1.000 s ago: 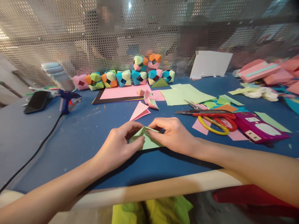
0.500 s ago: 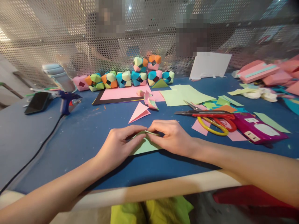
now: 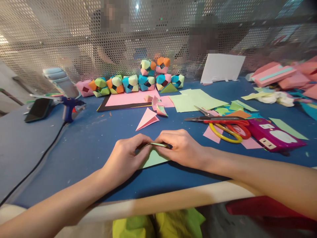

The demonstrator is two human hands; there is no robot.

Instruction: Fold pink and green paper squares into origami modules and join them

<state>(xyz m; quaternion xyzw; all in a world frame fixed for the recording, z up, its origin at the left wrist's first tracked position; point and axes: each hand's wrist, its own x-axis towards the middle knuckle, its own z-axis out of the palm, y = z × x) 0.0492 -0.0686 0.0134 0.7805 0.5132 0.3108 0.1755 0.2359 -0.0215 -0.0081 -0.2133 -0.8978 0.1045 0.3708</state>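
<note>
A pale green sheet of paper (image 3: 156,159) lies on the blue table near its front edge, its far side folded up into a curl. My left hand (image 3: 130,152) pinches the left part of that fold between thumb and fingers. On the right part, my right hand (image 3: 179,147) pinches the same paper, its fingertips close to the left ones. Parts of the sheet are hidden under both hands. Just beyond them rests a folded pink paper piece (image 3: 147,119).
Folded paper balls (image 3: 130,84) line the mesh wall. Scissors (image 3: 225,132) and a box cutter (image 3: 213,119) lie right, beside a purple power strip (image 3: 276,136). A glue gun (image 3: 69,108), phone (image 3: 39,109) and bottle (image 3: 60,82) are left. Green sheets (image 3: 198,100) lie behind.
Both hands have shifted slightly towards me with the green paper. The fingertips are a little farther apart, showing more of the curled edge.
</note>
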